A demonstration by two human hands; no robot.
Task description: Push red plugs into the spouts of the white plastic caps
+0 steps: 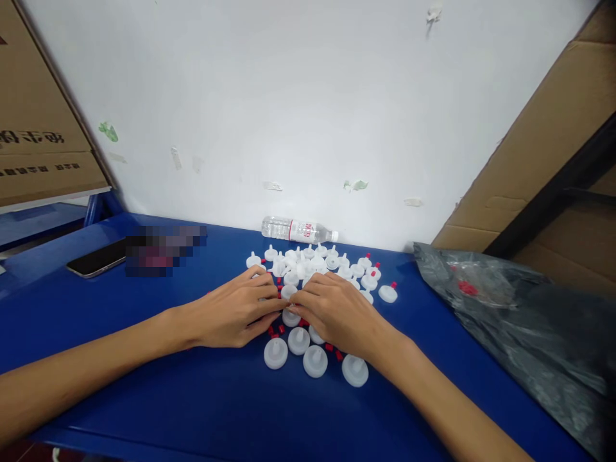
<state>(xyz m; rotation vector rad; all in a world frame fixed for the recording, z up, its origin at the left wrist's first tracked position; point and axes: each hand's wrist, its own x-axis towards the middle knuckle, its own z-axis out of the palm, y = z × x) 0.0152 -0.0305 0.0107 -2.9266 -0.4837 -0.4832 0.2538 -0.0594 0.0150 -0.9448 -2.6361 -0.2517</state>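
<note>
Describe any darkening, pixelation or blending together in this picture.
Head view: the grey plastic bag darkens toward the lower right corner; head view: coarse blocks hide an area beside the phone; head view: the farther white pieces partly blend together.

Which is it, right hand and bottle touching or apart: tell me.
Apart. The head view shows white pieces lying in the gap between the right hand and the bottle.

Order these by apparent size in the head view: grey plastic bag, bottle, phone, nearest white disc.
1. Grey plastic bag
2. Bottle and phone: too alike to rank, pixelation borders the phone
3. Nearest white disc
</note>
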